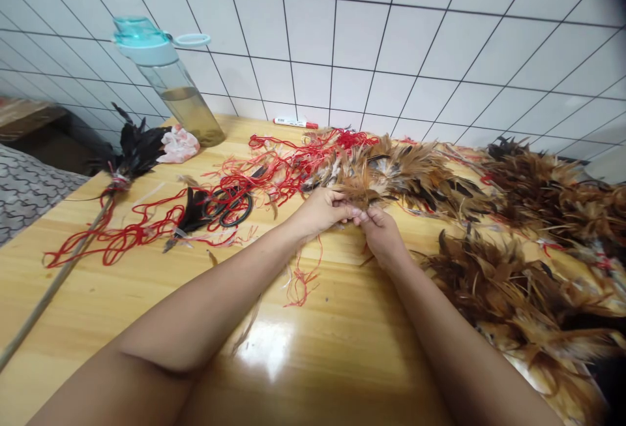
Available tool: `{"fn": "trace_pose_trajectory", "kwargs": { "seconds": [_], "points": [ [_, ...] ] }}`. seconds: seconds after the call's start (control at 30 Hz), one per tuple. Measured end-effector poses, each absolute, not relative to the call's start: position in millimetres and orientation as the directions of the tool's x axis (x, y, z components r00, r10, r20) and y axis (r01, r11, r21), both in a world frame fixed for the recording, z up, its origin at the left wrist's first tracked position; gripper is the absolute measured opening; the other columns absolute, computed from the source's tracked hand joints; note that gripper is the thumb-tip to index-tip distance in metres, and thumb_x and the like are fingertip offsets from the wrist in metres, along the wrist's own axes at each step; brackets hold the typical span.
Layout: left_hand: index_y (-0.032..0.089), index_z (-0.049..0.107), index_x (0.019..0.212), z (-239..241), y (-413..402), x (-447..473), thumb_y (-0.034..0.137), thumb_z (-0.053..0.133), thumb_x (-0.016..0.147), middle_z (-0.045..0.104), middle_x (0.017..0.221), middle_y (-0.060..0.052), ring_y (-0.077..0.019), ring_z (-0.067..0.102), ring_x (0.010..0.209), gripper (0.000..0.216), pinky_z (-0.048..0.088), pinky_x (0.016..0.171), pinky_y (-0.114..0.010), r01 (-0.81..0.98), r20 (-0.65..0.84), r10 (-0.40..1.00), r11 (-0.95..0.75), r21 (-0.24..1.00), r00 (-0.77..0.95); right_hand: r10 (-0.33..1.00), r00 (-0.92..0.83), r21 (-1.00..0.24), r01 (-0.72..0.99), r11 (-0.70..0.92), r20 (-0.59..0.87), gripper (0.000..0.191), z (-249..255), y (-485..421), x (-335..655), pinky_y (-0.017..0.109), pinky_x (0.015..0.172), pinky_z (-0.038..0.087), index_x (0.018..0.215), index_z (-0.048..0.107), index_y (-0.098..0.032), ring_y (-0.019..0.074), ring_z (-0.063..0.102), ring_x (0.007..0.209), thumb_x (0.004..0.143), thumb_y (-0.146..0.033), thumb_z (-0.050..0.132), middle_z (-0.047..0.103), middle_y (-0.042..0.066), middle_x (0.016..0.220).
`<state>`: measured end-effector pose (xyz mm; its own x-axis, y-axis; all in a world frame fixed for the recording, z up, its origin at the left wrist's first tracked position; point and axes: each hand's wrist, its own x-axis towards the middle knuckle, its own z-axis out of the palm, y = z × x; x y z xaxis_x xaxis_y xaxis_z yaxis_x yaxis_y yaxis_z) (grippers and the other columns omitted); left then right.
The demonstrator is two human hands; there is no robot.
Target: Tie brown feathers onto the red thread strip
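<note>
My left hand [325, 212] and my right hand [379, 227] meet at the middle of the table, fingertips pinched together. Between them sticks up a small tuft of brown feathers [360, 191], its lower end hidden by my fingers. Right behind the hands lies a pile of brown feathers [415, 175]. Tangled red string [298, 175] spreads to the left of that pile. A few short red threads [303, 286] lie on the wood in front of my left hand.
Left are black-handled scissors [237, 211], a stick [53, 286] topped with black feathers [137, 152], crumpled tissue [178, 144] and a tilted-looking water bottle [186, 103]. A red-capped marker [295, 123] lies by the tiled wall. Bigger brown feather bunches [518, 282] cover the right side.
</note>
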<state>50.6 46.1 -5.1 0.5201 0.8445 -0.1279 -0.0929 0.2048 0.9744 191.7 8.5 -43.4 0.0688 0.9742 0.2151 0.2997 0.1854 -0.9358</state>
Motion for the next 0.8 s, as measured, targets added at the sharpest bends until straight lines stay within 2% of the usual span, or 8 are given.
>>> {"fn": "trace_pose_trajectory", "kwargs": {
  "seconds": [0.23, 0.37, 0.43, 0.63, 0.73, 0.8],
  "points": [
    [0.010, 0.067, 0.088, -5.1, 47.6, 42.4, 0.025, 0.080, 0.059, 0.067, 0.072, -0.003, -0.0097, 0.059, 0.060, 0.035, 0.043, 0.058, -0.022, -0.171, -0.081, 0.796, 0.226, 0.959, 0.600, 0.977, -0.051, -0.935, 0.286, 0.211, 0.205, 0.029, -37.2, 5.5, 193.9, 0.030, 0.069, 0.042, 0.059, 0.054, -0.021, 0.0161, 0.050, 0.067, 0.082, -0.037, 0.052, 0.051, 0.001, 0.061],
    [0.012, 0.066, 0.096, -2.7, 49.9, 37.4, 0.024, 0.083, 0.055, 0.069, 0.082, -0.005, -0.0113, 0.061, 0.066, 0.046, 0.048, 0.066, -0.026, -0.181, -0.081, 0.752, 0.260, 0.949, 0.654, 0.974, -0.166, -0.956, 0.221, 0.192, 0.157, 0.029, -33.4, 3.6, 194.9, 0.031, 0.072, 0.045, 0.063, 0.060, -0.021, 0.0171, 0.056, 0.071, 0.083, -0.041, 0.055, 0.062, 0.002, 0.069],
    [0.012, 0.066, 0.092, -2.1, 50.0, 36.9, 0.023, 0.084, 0.053, 0.068, 0.081, -0.004, -0.0120, 0.061, 0.067, 0.044, 0.049, 0.067, -0.027, -0.179, -0.075, 0.759, 0.246, 0.952, 0.647, 0.973, -0.181, -0.964, 0.198, 0.180, 0.145, 0.028, -33.7, 3.8, 194.8, 0.032, 0.073, 0.045, 0.064, 0.062, -0.021, 0.0178, 0.058, 0.073, 0.082, -0.042, 0.057, 0.064, 0.003, 0.071],
    [0.012, 0.060, 0.073, -12.3, 53.7, 41.2, 0.036, 0.081, 0.060, 0.057, 0.059, 0.002, -0.0072, 0.051, 0.054, 0.034, 0.040, 0.056, -0.021, -0.222, -0.067, 0.790, 0.252, 0.942, 0.609, 0.983, -0.064, -0.974, 0.137, 0.180, 0.173, 0.027, -32.2, 3.9, 192.7, 0.029, 0.068, 0.042, 0.066, 0.066, -0.020, 0.0153, 0.053, 0.069, 0.080, -0.043, 0.059, 0.056, 0.001, 0.066],
    [0.013, 0.059, 0.073, -12.3, 54.5, 41.9, 0.039, 0.079, 0.061, 0.055, 0.058, 0.003, -0.0061, 0.047, 0.052, 0.035, 0.038, 0.055, -0.021, -0.245, -0.065, 0.854, 0.220, 0.944, 0.517, 0.996, 0.078, -0.999, 0.013, 0.047, 0.048, 0.030, -31.8, 6.5, 196.7, 0.024, 0.052, 0.032, 0.074, 0.066, -0.019, 0.0105, 0.040, 0.052, 0.077, -0.048, 0.061, 0.045, -0.004, 0.054],
    [0.013, 0.063, 0.081, -9.2, 51.8, 43.0, 0.037, 0.077, 0.064, 0.061, 0.066, 0.000, -0.0090, 0.053, 0.059, 0.032, 0.042, 0.061, -0.022, -0.178, -0.010, 0.872, 0.112, 0.978, 0.490, 0.976, 0.215, -0.995, -0.096, -0.017, -0.037, 0.033, -33.7, 10.2, 202.1, 0.023, 0.046, 0.023, 0.078, 0.064, -0.019, 0.0086, 0.030, 0.046, 0.073, -0.051, 0.062, 0.037, -0.007, 0.049]
  ]
}}
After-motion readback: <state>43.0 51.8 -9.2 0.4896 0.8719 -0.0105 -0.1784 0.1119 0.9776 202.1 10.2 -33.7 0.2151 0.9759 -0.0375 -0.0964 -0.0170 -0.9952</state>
